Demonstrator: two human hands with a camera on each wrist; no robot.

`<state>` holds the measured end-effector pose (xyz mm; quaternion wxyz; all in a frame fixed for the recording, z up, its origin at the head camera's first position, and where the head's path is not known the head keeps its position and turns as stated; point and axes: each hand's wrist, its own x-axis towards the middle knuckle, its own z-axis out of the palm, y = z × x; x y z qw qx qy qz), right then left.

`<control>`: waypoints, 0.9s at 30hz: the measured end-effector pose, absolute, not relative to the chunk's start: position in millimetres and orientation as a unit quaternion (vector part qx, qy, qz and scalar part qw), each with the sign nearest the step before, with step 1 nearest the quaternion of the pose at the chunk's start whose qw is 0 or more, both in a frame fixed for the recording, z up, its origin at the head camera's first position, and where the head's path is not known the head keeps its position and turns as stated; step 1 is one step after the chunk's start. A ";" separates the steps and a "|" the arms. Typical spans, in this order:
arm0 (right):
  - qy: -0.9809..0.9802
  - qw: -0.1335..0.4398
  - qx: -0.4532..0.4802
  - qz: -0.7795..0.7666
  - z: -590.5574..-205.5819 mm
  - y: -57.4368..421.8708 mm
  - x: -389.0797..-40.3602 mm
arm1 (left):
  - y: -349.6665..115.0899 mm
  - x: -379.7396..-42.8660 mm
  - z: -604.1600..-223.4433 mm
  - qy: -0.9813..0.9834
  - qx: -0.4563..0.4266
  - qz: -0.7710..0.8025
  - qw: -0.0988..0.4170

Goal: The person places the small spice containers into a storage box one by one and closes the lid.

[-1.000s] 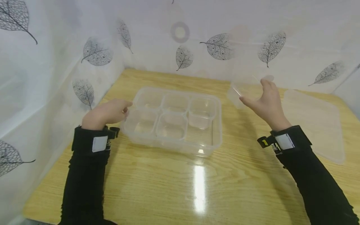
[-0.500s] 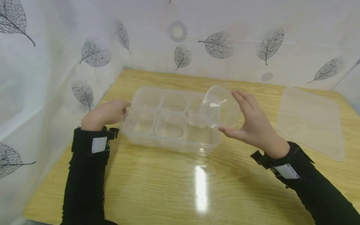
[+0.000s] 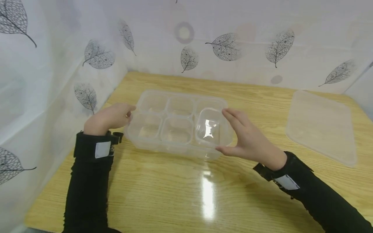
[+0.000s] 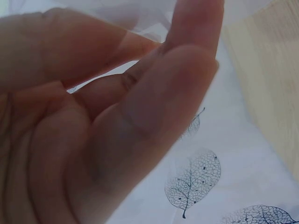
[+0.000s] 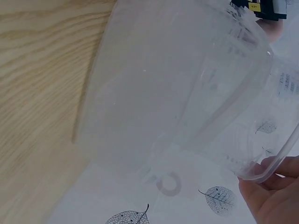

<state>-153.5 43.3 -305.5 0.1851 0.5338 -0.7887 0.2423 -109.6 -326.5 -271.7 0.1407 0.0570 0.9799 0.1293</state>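
Note:
A large clear plastic storage box (image 3: 175, 149) stands on the table, with several smaller clear square containers (image 3: 177, 131) side by side inside it. My right hand (image 3: 252, 140) holds another small clear container (image 3: 208, 127), thumb and fingers spread across its right side. That container is over the front right part of the box, tilted; how deep it sits is hard to tell. In the right wrist view, fingertips pinch its rim (image 5: 275, 170). At the box's left end, my left hand (image 3: 112, 117) grips the edge with bent fingers. Clear plastic (image 4: 145, 21) meets these fingers in the left wrist view.
A flat, frosted rectangular lid (image 3: 322, 127) lies on the wooden table (image 3: 163, 191) at the right. Behind and to the left hangs a white sheet (image 3: 157, 38) printed with leaves. Light glares off the tabletop in front of the box.
My right hand has brought the small container from the right of the box leftward, then down over its front right part. The left hand keeps its place at the box's left end.

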 end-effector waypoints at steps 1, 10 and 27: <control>-0.791 0.176 0.534 0.241 -306.7 43.2 -153.8 | -326.3 -109.4 -271.5 0.980 0.057 0.130 0.141; -0.814 0.105 0.529 0.217 -315.4 42.7 -160.2 | -328.0 -109.8 -270.8 0.979 0.057 0.129 0.145; -0.820 0.021 0.533 0.209 -325.9 41.3 -171.1 | -328.1 -109.7 -272.0 0.979 0.056 0.134 0.145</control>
